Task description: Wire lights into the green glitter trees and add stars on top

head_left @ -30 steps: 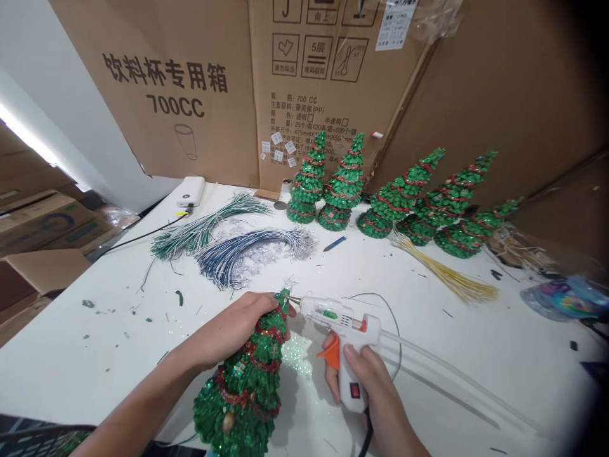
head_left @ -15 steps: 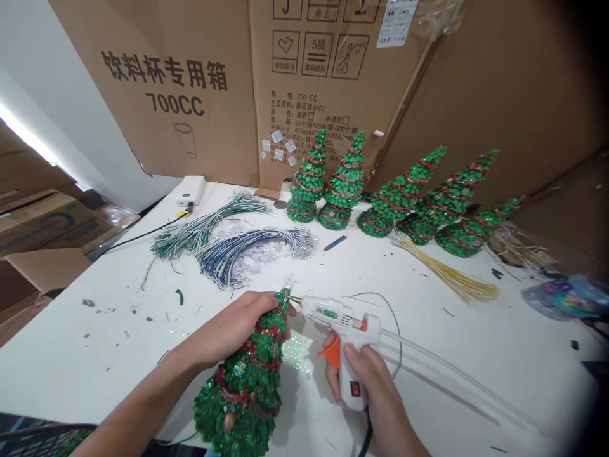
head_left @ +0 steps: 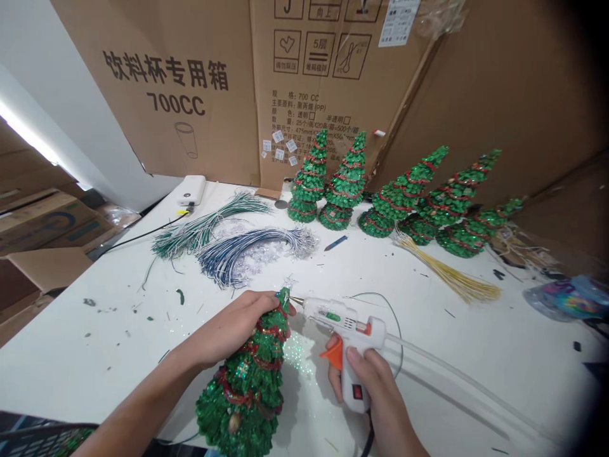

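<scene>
Tilted across the front of the table is a glittery green Christmas tree figure (head_left: pixel 254 381) with red garlands. My left hand (head_left: pixel 254 314) is closed round its upper part, just below a clear star (head_left: pixel 289 281) at the tip. In my right hand (head_left: pixel 368 374) is a white glue gun (head_left: pixel 347 324), gripped by its handle with fingers at the orange trigger. Its metal nozzle points left and is at the treetop beside the star; whether it touches is hard to tell. A long clear glue stick (head_left: pixel 442 358) sticks out of the gun's back.
Several finished-looking trees (head_left: pixel 342 190) stand along the back against cardboard boxes (head_left: pixel 190 146). Green wires (head_left: pixel 209 225), blue wires (head_left: pixel 228 254) over clear stars, and yellow wires (head_left: pixel 451 273) lie in bundles. A white power bank (head_left: pixel 191 190) sits at back left.
The glue gun has shifted very slightly right and down, its nozzle staying at the treetop. My left hand keeps its hold on the tree.
</scene>
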The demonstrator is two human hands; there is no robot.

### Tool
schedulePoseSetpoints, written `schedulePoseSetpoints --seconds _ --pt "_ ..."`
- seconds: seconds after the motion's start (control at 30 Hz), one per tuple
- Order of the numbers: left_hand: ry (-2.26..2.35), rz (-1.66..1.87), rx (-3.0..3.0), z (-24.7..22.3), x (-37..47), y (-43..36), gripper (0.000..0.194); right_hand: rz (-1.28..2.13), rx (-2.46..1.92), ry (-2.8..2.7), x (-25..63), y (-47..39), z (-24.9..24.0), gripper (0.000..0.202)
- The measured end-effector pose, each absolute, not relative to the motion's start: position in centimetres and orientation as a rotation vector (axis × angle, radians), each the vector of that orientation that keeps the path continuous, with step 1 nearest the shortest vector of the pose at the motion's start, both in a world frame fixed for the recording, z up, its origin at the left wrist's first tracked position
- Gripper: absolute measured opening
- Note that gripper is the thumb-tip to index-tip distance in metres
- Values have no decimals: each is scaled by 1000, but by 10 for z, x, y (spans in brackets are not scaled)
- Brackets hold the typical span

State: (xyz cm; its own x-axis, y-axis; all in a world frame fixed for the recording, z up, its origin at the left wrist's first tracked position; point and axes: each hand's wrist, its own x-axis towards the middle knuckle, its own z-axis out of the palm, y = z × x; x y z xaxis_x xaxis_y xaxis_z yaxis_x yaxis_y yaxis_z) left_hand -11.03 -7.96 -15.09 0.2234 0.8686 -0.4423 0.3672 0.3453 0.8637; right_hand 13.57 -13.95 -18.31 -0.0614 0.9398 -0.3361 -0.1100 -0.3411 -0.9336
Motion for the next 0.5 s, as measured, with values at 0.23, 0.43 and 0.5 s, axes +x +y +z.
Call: schedulePoseSetpoints --seconds 0.23,0.43,0.5 --pt "1373 537 1236 -154 -111 -80 48 1395 -1466 -1061 137 -147 -190 67" --pt "1361 593 1212 -156 -112 -80 46 1309 -1424 -1138 134 -151 -191 57" --pt "1356 589 1215 -155 -111 -80 44 1275 -1431 -1168 133 -152 -191 58"
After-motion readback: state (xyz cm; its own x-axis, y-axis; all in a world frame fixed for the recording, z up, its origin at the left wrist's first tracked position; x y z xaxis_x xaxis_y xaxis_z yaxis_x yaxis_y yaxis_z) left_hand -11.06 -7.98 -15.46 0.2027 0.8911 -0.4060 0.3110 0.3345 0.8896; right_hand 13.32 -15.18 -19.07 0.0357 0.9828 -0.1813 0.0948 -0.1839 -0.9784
